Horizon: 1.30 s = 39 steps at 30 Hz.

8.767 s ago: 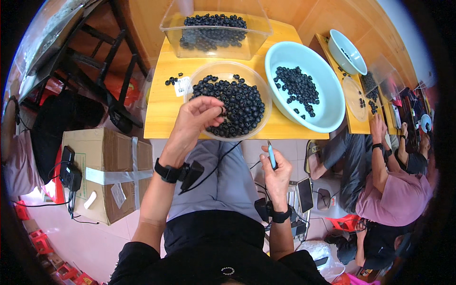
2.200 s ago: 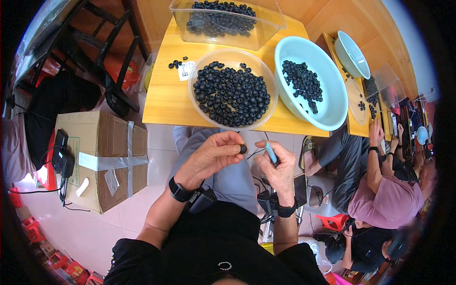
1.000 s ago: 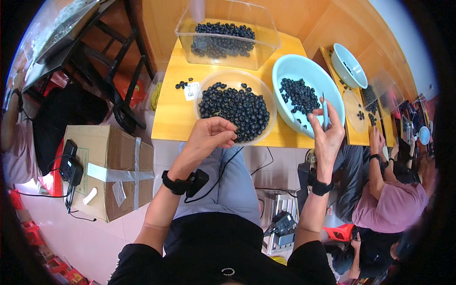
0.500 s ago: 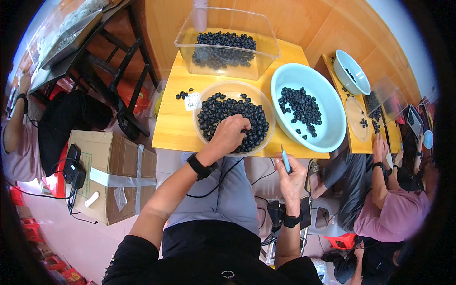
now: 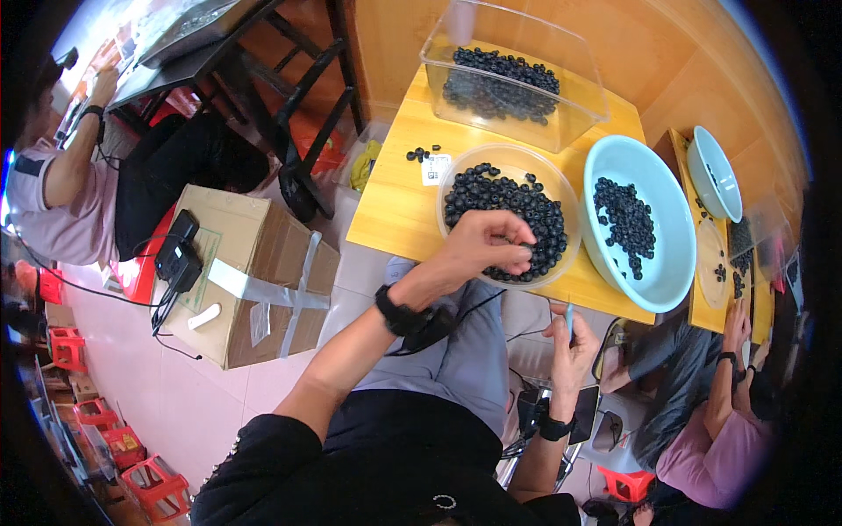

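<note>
Above the near side of a shallow clear round bowl (image 5: 445, 188) is my left hand (image 5: 487, 244), its fingers curled together. Whatever is in its fingertips is too small and hidden to make out. Small black round parts (image 5: 504, 193), some looking like thick rings, fill much of that bowl. My right hand (image 5: 572, 349), just off the table's front edge, is closed around a slim light blue tool (image 5: 569, 317) that points up. The tool's kind cannot be told. To the right, a large pale blue basin (image 5: 671, 263) holds more black parts (image 5: 624, 219).
A clear rectangular bin (image 5: 574, 131) of black parts stands at the back of the yellow table (image 5: 386, 210). Several loose parts lie by a white label (image 5: 436, 169). A taped cardboard box (image 5: 241, 289) sits to the left. Other people work at both sides.
The view has swung left, so the table sits farther right. My left hand has lifted from among the black parts, fingers drawn together. My right hand still holds the blue tool.
</note>
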Each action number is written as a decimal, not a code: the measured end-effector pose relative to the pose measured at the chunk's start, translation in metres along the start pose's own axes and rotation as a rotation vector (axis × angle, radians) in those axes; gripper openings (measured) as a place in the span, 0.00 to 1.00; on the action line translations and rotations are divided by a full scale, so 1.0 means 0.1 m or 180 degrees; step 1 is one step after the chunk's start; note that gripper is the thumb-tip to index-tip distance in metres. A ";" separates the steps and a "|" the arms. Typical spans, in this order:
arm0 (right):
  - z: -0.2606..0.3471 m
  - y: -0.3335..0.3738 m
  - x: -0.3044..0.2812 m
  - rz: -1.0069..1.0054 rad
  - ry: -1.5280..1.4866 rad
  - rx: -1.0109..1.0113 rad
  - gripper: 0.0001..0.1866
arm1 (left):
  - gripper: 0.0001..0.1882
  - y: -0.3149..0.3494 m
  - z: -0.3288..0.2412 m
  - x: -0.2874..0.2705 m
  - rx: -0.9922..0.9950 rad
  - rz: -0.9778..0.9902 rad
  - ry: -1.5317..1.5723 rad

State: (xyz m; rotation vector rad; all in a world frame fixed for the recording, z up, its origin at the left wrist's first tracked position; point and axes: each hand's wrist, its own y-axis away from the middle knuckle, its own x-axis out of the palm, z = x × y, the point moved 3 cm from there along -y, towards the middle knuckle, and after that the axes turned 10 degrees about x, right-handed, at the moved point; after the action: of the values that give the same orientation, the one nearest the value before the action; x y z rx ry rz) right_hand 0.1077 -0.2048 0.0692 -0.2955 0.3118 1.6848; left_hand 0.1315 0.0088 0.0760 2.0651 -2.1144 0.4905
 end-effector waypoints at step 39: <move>0.36 0.11 0.34 0.0804 0.0741 -0.0791 0.08 | 0.07 0.78 0.45 -0.01 -0.0550 -0.0147 0.2509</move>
State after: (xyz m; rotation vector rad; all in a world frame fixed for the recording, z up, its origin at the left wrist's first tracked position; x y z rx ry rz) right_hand 0.0913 -0.1614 0.0900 -0.6628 0.3219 1.9451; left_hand 0.0593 -0.0046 0.0237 1.4663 -1.5636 0.8935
